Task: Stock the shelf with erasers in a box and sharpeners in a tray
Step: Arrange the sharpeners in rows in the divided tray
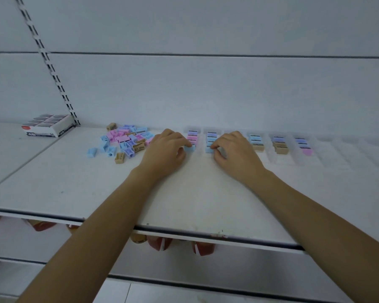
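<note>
With the loose pile of sharpeners lying just left of the left hand, each hand pinches one blue sharpener, the right hand likewise, and should seat it squarely in its tray lane.

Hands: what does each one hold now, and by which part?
Each pinches a blue sharpener by its near end: left hand on one, right hand on another, both in the tray.
</note>
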The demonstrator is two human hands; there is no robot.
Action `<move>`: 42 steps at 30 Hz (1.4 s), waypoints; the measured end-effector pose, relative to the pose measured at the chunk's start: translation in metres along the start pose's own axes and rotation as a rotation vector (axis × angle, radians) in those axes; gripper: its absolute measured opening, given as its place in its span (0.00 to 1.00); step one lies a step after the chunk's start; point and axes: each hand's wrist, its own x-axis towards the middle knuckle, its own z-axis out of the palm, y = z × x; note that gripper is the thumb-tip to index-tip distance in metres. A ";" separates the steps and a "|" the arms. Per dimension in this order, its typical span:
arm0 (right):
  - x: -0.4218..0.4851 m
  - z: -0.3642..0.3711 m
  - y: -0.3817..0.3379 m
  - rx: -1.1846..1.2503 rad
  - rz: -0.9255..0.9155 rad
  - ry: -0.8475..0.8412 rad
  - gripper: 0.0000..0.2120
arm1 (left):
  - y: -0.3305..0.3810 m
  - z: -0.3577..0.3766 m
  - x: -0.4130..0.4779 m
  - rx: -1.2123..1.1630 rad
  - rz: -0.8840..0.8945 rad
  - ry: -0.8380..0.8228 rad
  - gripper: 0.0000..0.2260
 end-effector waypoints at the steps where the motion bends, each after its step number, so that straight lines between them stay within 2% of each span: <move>1: 0.000 0.000 0.000 0.009 0.009 -0.010 0.08 | 0.000 0.000 0.000 0.003 0.003 0.003 0.13; 6: -0.002 0.001 0.001 0.060 0.023 -0.007 0.09 | 0.001 -0.002 -0.001 0.042 0.030 0.045 0.15; 11: -0.003 -0.004 -0.002 0.083 -0.003 0.079 0.12 | 0.002 -0.007 -0.001 0.066 0.050 0.161 0.16; 15: 0.006 -0.011 -0.017 0.151 -0.097 0.104 0.11 | -0.008 -0.029 -0.003 0.073 -0.064 0.249 0.14; 18: 0.016 -0.014 -0.042 0.227 -0.246 0.030 0.13 | -0.021 -0.057 -0.020 0.122 -0.160 0.288 0.15; 22: 0.028 -0.008 -0.071 0.274 -0.342 -0.117 0.15 | -0.047 -0.085 -0.054 0.197 -0.297 0.250 0.11; 25: 0.040 -0.001 -0.089 0.313 -0.310 -0.183 0.15 | -0.070 -0.106 -0.080 0.190 -0.430 0.213 0.11; 28: 0.054 0.007 -0.104 0.324 -0.269 -0.238 0.16 | -0.091 -0.118 -0.096 0.146 -0.485 0.179 0.11; 35: 0.081 0.032 -0.133 0.270 -0.155 -0.257 0.17 | -0.134 -0.119 -0.094 0.058 -0.406 0.049 0.12; 39: 0.098 0.049 -0.164 0.220 -0.085 -0.280 0.16 | -0.158 -0.116 -0.086 -0.038 -0.355 -0.104 0.12; 42: 0.105 0.061 -0.187 0.163 -0.031 -0.321 0.15 | -0.173 -0.106 -0.082 -0.099 -0.291 -0.196 0.16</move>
